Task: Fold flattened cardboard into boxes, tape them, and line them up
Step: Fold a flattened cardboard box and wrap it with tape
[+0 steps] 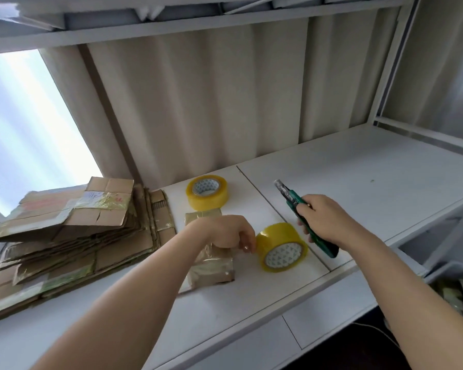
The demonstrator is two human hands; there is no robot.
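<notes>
This looks like the taping step. The left hand [226, 232] rests curled on a small taped box [211, 265] on the counter [251, 295], fingertips by the near tape roll [281, 247] (another of the 2 sits behind). The right hand [324, 218] grips a green cutter [292, 200]. Flat cardboard [64, 236] waits at the left. Next, probably cutting the tape.

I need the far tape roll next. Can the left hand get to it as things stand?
Probably yes: the left hand holds nothing, and only the low taped box lies between it and the far tape roll; it could pass over that.
</notes>
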